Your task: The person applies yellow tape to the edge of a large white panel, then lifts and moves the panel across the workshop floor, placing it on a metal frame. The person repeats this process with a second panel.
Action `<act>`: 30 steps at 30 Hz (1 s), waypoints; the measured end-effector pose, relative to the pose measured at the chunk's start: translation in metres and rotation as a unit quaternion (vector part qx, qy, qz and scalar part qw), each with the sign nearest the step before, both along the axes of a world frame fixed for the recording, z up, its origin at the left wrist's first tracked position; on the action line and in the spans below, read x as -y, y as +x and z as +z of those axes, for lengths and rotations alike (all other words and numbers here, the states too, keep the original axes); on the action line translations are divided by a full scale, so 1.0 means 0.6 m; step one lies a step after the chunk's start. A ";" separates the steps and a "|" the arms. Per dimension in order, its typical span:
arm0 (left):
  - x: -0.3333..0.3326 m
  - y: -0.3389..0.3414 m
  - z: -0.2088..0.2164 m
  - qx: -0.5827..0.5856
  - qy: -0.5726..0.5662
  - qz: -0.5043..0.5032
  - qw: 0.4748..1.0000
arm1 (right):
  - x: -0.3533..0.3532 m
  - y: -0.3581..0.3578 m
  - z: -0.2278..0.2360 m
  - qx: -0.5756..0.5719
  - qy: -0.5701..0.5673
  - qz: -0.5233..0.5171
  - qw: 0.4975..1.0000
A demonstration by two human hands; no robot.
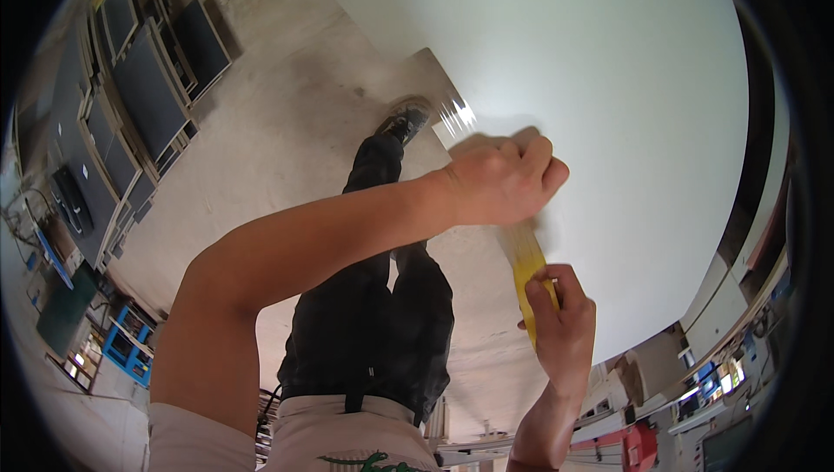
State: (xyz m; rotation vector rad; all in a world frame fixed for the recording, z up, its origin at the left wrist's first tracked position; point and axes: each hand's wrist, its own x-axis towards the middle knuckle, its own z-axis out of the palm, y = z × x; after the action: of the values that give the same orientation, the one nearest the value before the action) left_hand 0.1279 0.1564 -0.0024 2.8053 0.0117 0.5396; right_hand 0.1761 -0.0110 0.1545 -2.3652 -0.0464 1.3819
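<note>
A broad pale panel [634, 151] fills the right half of the view, its near-side edge slanting down from the upper left, passing behind both hands and ending at a corner below and to the right of them. To the right of the hands the panel's smooth face spreads out to a far edge, which looks curved through the fisheye lens and has a dark band beyond it. On the other side, the floor [287, 116] reaches across to a cluster of dark boards [156, 72] at the far left, well apart from the hands.

The yellow strip [527, 268] lies along the panel's near-side edge, running from beneath the left hand [512, 181] down to the right hand [565, 316]. The right hand pinches it between thumb and fingers near its visible lower end. The left hand has its fingers curled in (whether they grip the strip cannot be told, since the palm is hidden).

The left arm [347, 220] bends sharply at the elbow and crosses over the dark trousers [347, 324], knuckles up. The right forearm [547, 429] rises from the lower edge, with its hand just below the left one.
</note>
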 end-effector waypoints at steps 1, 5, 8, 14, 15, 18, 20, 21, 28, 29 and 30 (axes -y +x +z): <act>0.001 0.001 0.001 0.003 0.023 0.001 1.000 | -0.003 0.000 0.000 0.004 -0.001 0.008 1.000; 0.008 0.002 -0.002 -0.001 0.081 -0.008 0.997 | -0.012 0.005 0.001 0.004 -0.014 0.028 1.000; 0.022 0.004 -0.007 0.019 0.128 -0.016 0.991 | -0.018 0.008 0.000 0.002 -0.034 0.045 0.998; 0.042 0.009 -0.007 0.039 0.126 0.005 0.991 | -0.021 0.007 -0.002 0.050 -0.021 0.098 0.994; 0.039 0.008 -0.009 0.027 0.102 0.004 0.994 | -0.021 0.007 -0.001 0.044 -0.023 0.090 0.995; 0.015 0.000 -0.023 -0.010 0.063 -0.021 0.998 | -0.023 0.007 0.005 0.025 -0.049 0.074 0.996; -0.010 0.004 -0.034 -0.015 0.078 -0.057 0.995 | -0.022 0.008 0.008 0.025 -0.050 0.064 0.996; -0.026 0.009 -0.038 -0.017 0.066 -0.041 0.997 | -0.022 0.009 0.009 0.025 -0.049 0.064 0.996; -0.186 0.028 0.018 -0.075 0.090 -0.049 0.992 | -0.028 0.005 0.004 0.099 -0.035 0.114 0.988; -0.182 0.011 0.028 -0.090 0.042 -0.023 0.995 | -0.034 0.002 0.005 0.098 -0.062 0.128 0.985; -0.181 -0.009 0.035 -0.104 -0.090 0.014 0.990 | -0.040 -0.004 0.006 0.123 -0.054 0.129 0.983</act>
State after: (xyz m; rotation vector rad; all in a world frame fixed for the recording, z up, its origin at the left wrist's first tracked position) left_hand 0.1225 0.2652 0.0187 2.6744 0.1371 0.2356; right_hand 0.1735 0.0129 0.1580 -2.6859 -0.3676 1.2177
